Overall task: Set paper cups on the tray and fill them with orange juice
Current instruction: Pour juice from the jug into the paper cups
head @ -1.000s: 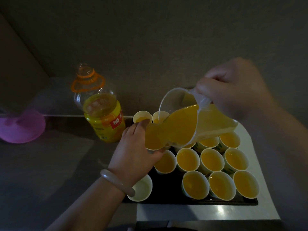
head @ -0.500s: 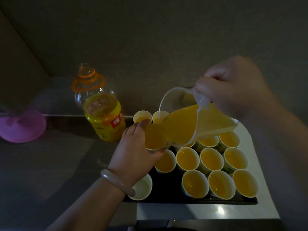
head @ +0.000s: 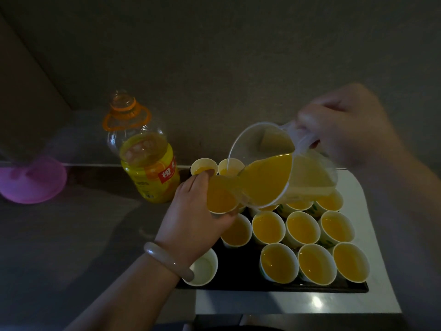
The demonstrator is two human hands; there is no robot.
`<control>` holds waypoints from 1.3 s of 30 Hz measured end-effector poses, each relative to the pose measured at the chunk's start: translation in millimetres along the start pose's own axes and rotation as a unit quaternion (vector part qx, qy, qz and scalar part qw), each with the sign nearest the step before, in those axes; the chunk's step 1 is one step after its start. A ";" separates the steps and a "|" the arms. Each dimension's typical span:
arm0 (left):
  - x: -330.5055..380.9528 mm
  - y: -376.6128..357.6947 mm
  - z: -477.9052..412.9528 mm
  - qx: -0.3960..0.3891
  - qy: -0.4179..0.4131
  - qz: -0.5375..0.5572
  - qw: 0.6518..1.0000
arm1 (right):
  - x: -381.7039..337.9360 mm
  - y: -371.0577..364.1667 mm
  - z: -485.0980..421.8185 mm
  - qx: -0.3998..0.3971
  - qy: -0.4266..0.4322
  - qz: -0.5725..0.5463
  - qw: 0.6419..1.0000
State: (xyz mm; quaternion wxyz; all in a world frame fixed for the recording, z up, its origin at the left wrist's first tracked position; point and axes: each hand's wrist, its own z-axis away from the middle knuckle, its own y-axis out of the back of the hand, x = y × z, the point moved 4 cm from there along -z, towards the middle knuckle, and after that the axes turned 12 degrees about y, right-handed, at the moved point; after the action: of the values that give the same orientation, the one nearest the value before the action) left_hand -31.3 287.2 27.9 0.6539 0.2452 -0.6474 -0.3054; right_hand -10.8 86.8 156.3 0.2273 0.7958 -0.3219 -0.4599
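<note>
Now our right hand tips its jug into the cup our left hand holds; we should level off next.

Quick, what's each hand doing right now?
Left hand: holds a paper cup at the spout.
Right hand: holds the tilted pitcher by its handle.

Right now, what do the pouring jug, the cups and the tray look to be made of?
The jug looks like clear, glossy plastic: the juice shows through its thin wall. The cups look like paper, matte white inside with green print outside. The tray is black and smooth, with a faint sheen on its rim. It could be plastic or lacquered; I cannot tell which.
</note>
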 end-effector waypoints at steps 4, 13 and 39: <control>0.3 0.8 -0.1 -0.001 0.000 0.019 1.000 | 13.3 3.1 4.4 0.031 -0.061 -0.082 0.994; 2.9 2.3 1.9 0.013 -0.007 0.036 0.999 | 51.7 14.4 21.9 0.177 -0.216 -0.296 0.914; -10.6 -62.9 43.0 -0.218 -0.161 -0.122 0.955 | 53.3 20.3 47.3 0.260 -0.230 -0.344 0.872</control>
State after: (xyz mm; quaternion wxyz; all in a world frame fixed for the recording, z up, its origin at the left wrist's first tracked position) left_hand -79.0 254.4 -22.7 0.5363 0.1213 -0.6267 -0.5522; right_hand -38.8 31.3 116.0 -0.2414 0.7580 -0.1785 -0.5790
